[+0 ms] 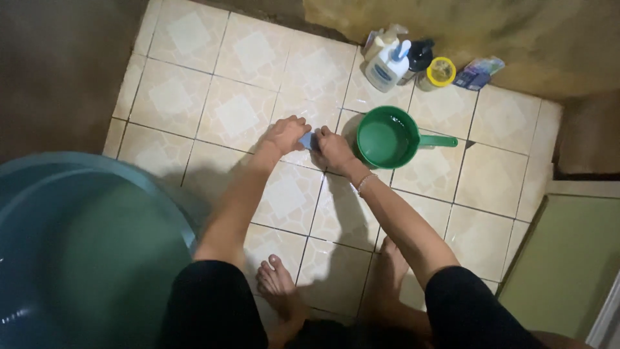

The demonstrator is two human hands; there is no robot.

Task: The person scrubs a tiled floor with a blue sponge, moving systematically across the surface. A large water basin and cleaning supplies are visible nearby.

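Blue water filled the big tub (pixel 77 258) near left. Farther off, the left hand (pixel 285 134) and right hand (pixel 334 148) both gripped a small blue sponge (pixel 308 141) against the tiled floor (pixel 239 116). A green dipper (pixel 387 137) stood just right, bottles (pixel 400 64) beyond.

Home bathroom, tiled floor (pixel 232 116), water dipper (pixel 387 137), toiletry bottles (pixel 387 64)

Down on the cream tiled floor (pixel 239 71) with pale diamond patterns and dark grout lines, a round green plastic dipper (pixel 386 137) sits with its short handle pointing right. Up by the wall stands a cluster: a white pump bottle (pixel 386 68), a dark bottle (pixel 419 58), a yellow-lidded jar (pixel 439 72) and a small blue packet (pixel 476 72). A big blue tub (pixel 84 252) stands lower left, two bare feet (pixel 279 287) beside it.
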